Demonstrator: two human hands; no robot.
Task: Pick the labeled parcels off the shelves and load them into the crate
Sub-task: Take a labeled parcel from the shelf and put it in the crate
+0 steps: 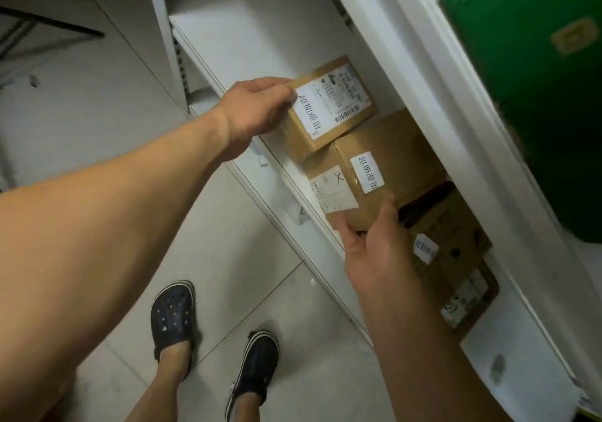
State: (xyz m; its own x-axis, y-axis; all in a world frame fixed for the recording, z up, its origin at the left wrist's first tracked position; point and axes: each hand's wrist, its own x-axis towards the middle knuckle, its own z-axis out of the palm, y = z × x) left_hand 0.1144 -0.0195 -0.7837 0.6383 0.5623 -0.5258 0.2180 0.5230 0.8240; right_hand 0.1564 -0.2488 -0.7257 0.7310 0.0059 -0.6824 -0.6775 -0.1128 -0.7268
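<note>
Several brown cardboard parcels with white labels stand in a row on a white shelf (247,30). My left hand (254,109) grips the left end of the first small parcel (335,109), thumb on its top edge. My right hand (374,245) holds the near lower corner of the larger second parcel (391,164), thumb on its side and fingers under the front. Behind my right hand are a third parcel (452,242) and a fourth parcel (472,294), both partly hidden. No crate is in view.
A green bag (527,79) fills the shelf above at the upper right. The shelf's white front edge (286,187) runs diagonally. Below are a pale tiled floor (228,258) and my feet in dark clogs (172,317).
</note>
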